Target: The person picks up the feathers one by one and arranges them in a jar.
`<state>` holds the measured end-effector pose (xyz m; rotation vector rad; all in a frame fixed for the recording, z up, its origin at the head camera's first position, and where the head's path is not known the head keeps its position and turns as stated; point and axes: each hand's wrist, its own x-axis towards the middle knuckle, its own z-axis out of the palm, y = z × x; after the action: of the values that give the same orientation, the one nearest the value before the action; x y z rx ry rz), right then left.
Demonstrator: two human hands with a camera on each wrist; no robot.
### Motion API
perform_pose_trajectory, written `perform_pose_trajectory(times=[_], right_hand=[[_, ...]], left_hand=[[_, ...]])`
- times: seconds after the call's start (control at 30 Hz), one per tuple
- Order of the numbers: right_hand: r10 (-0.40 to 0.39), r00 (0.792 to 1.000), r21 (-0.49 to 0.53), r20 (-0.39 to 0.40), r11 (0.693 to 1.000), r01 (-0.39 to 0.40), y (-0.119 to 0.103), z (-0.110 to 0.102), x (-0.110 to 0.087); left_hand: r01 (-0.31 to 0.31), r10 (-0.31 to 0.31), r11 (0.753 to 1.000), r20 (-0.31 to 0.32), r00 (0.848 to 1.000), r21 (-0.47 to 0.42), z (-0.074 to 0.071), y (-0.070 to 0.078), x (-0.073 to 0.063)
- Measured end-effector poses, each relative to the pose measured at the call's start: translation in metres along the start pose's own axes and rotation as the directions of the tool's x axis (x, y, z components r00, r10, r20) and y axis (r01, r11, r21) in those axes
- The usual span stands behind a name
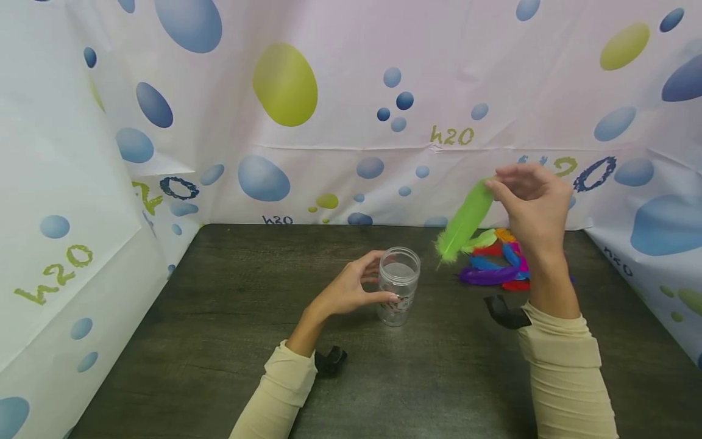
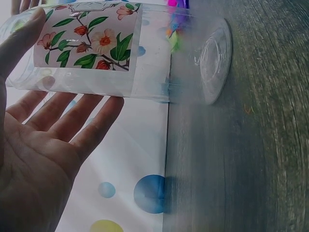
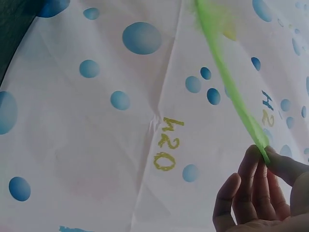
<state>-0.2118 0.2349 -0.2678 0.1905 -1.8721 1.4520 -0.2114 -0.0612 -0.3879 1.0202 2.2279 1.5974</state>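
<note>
A clear jar [image 1: 397, 305] with a flowered label [image 2: 87, 41] stands upright on the dark table, its mouth uncovered. My left hand [image 1: 351, 288] holds it from the left, thumb across the front and fingers along the far side. In the left wrist view the thumb lies at the label's edge and the fingertips touch the jar wall. Up at the right, my right hand [image 1: 540, 204] pinches one tip of a bright green feather [image 1: 467, 221] between thumb and forefinger. The feather slants down to the left, in the air to the right of the jar and higher than it.
A pile of coloured feathers [image 1: 490, 275], purple, blue, red, orange and green, lies on the table [image 1: 219, 335] beyond my right wrist. Black straps [image 1: 501, 312] stick out at both cuffs. A white sheet with blue and green spots [image 1: 329, 122] hangs behind and at the sides.
</note>
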Motion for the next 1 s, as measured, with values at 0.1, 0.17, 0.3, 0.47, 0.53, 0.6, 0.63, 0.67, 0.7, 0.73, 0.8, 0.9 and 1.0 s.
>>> perform_pose_trajectory(times=[0.1, 0.17, 0.3, 0.47, 0.53, 0.6, 0.63, 0.67, 0.7, 0.73, 0.8, 0.9, 1.0], right_hand=[[-0.006, 1.000, 0.054, -0.013, 0.998, 0.007, -0.005, 0.004, 0.002], [-0.023, 1.000, 0.086, -0.018, 0.996, 0.024, -0.009, 0.007, 0.003], [-0.056, 0.998, 0.227, -0.005, 0.972, 0.056, -0.015, 0.016, 0.006], [-0.057, 0.997, 0.336, 0.055, 0.941, 0.035, -0.019, 0.030, 0.004], [-0.055, 0.996, 0.346, 0.075, 0.938, 0.026, -0.019, 0.034, 0.003], [-0.060, 0.995, 0.362, 0.084, 0.932, 0.025, -0.018, 0.038, 0.001], [-0.061, 0.994, 0.369, 0.088, 0.929, 0.025, -0.018, 0.040, 0.001], [-0.065, 0.994, 0.375, 0.092, 0.927, 0.026, -0.018, 0.042, 0.000], [-0.069, 0.993, 0.380, 0.096, 0.924, 0.028, -0.018, 0.044, 0.000], [-0.071, 0.992, 0.390, 0.103, 0.920, 0.025, -0.018, 0.046, -0.001], [-0.074, 0.990, 0.394, 0.121, 0.919, 0.021, -0.016, 0.049, -0.002], [-0.070, 0.985, 0.378, 0.157, 0.926, 0.005, -0.012, 0.054, -0.005], [-0.074, 0.978, 0.344, 0.196, 0.939, 0.002, -0.007, 0.059, -0.011]], left_hand=[[0.001, -0.001, 1.000, -0.003, 1.000, -0.001, 0.000, 0.000, 0.000], [0.001, -0.001, 1.000, -0.006, 1.000, -0.001, 0.000, -0.001, 0.000], [-0.002, 0.002, 1.000, -0.011, 1.000, -0.004, 0.000, -0.001, 0.000], [-0.011, 0.011, 1.000, -0.010, 1.000, -0.011, 0.000, -0.001, -0.001], [-0.013, 0.013, 1.000, -0.007, 1.000, -0.011, 0.000, -0.001, -0.002], [-0.015, 0.015, 1.000, -0.004, 1.000, -0.009, 0.000, -0.001, -0.001], [-0.014, 0.014, 1.000, -0.004, 1.000, -0.008, 0.000, -0.002, -0.001], [-0.013, 0.013, 1.000, -0.003, 1.000, -0.007, 0.000, -0.002, -0.001], [-0.011, 0.011, 1.000, -0.003, 1.000, -0.006, 0.000, -0.002, -0.001], [-0.010, 0.010, 1.000, -0.002, 1.000, -0.005, 0.000, -0.001, -0.001], [-0.007, 0.007, 1.000, -0.002, 1.000, -0.003, 0.000, -0.001, 0.000], [-0.005, 0.005, 1.000, 0.003, 1.000, -0.004, 0.000, -0.001, 0.000], [-0.009, 0.009, 1.000, 0.010, 1.000, -0.005, 0.000, -0.001, 0.000]])
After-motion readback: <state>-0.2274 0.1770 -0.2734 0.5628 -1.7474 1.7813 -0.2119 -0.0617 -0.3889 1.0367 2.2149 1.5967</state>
